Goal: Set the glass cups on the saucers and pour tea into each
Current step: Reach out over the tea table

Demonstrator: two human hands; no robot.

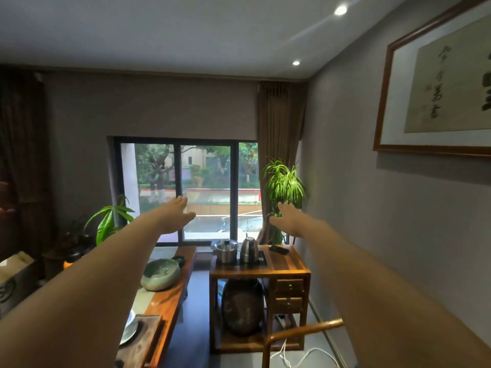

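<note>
Both my arms stretch straight forward at chest height toward the window. My left hand (177, 213) is flat with fingers apart and holds nothing. My right hand (288, 217) is also flat, fingers out, empty. Below the left arm runs a long wooden tea table (170, 298); a plate's pale rim (130, 330) shows on a dark tray at its near end. No glass cups or teapot show in this view. A steel kettle (249, 249) and a lidded steel pot (226, 250) stand on a small wooden side cabinet (284, 269).
A green ceramic bowl (160, 273) rests on the tea table. A dark jar (241, 306) sits under the cabinet. Potted plants (284, 184) flank the window. A curved chair rail (303, 332) is at lower right, with white cables on the floor.
</note>
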